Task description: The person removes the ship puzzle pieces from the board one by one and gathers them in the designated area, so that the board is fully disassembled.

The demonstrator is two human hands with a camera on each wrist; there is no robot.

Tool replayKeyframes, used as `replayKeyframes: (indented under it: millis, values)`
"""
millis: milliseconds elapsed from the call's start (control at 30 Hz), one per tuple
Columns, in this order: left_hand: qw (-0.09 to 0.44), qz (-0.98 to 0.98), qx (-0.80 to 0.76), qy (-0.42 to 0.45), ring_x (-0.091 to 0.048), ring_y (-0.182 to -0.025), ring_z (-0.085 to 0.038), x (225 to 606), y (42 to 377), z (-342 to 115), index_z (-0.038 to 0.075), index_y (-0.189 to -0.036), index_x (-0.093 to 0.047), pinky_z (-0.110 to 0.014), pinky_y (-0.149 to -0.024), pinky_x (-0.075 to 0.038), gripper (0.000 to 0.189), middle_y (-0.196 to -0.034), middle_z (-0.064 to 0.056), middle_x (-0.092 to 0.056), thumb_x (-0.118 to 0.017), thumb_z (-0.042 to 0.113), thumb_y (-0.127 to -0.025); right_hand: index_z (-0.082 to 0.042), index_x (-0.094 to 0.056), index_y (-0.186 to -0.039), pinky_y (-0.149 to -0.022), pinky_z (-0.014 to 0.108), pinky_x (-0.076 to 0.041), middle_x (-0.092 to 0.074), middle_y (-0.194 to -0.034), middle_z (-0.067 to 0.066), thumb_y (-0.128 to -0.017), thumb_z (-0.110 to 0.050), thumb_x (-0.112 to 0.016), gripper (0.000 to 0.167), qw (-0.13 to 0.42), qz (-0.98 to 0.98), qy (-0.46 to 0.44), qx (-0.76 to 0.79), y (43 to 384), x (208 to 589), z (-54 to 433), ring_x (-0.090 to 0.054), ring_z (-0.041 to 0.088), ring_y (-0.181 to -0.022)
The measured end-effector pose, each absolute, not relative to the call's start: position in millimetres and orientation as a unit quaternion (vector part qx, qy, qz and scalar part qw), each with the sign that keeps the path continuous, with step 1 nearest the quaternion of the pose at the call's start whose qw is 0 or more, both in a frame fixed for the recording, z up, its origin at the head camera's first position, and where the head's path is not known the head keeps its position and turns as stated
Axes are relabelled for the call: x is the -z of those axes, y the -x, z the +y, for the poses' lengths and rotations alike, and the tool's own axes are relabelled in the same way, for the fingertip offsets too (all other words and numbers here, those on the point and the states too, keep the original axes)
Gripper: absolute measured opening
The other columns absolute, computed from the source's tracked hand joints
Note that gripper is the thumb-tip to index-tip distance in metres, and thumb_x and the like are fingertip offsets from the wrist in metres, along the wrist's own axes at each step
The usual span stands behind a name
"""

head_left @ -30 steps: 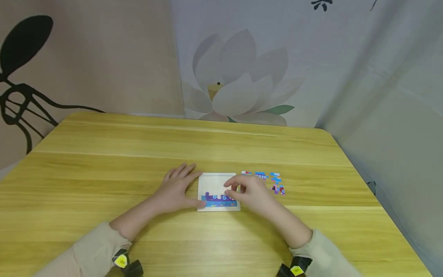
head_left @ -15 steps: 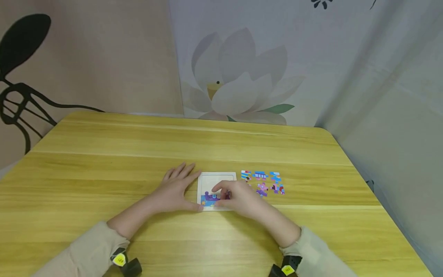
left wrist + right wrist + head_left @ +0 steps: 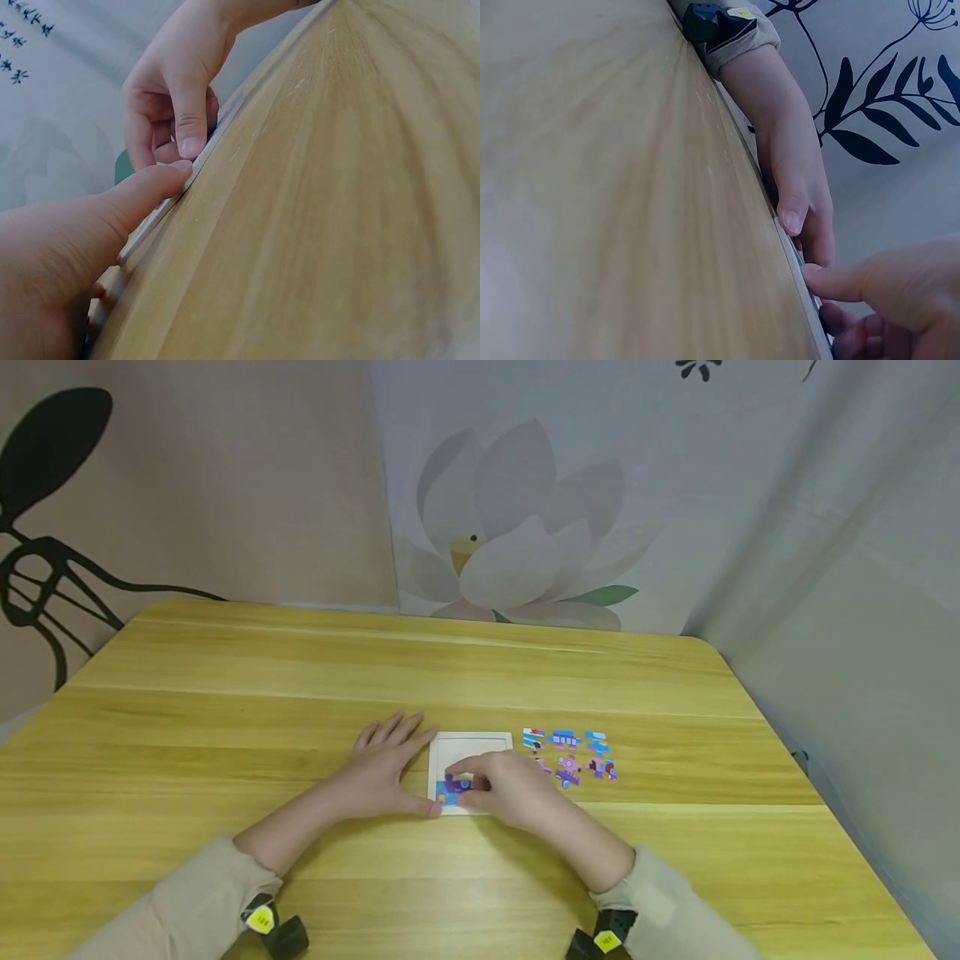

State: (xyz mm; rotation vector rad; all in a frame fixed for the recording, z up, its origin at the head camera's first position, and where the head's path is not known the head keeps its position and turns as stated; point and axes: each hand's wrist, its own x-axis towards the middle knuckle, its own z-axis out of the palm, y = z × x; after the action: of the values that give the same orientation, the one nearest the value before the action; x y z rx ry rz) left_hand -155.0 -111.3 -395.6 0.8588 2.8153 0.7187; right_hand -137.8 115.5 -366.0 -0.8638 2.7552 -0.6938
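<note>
A white square puzzle board lies on the table in the head view. Along its near side, joined jigsaw pieces show purple and blue; its upper part is bare white. My left hand rests at the board's left side, fingers spread, with the thumb at the near left corner. Over the joined pieces is my right hand, fingers bent and thumb apart from the index fingertip, both touching down on the board. It hides the right part of the pieces. In the left wrist view, the right thumb is close to the left thumb.
Several loose jigsaw pieces, pink, blue and red, lie right of the board, behind the right hand. The wooden table reaches back to a printed curtain. Each wrist wears a black camera.
The right hand has slid left across the joined pieces, towards the left thumb. Loose pieces behind it have come into view. The left hand stays at the board's edge.
</note>
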Motion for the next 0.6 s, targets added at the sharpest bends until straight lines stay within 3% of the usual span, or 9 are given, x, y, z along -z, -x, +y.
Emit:
replayKeyframes:
  millis: [600]
  values:
    - [0.049, 0.925, -0.244, -0.286, -0.003, -0.141, -0.043, 396, 155, -111, 0.007, -0.149, -0.033, -0.066, -0.106, 0.000, 0.109, -0.156, -0.019, -0.016, -0.069, 0.071, -0.069, -0.023, -0.067, -0.109, -0.048, 0.024, -0.040, -0.054, -0.065, -0.010, -0.084, -0.016, -0.075, 0.027, 0.098, 0.943, 0.244, 0.203, 135, 357, 103, -0.049, 0.007, -0.056]
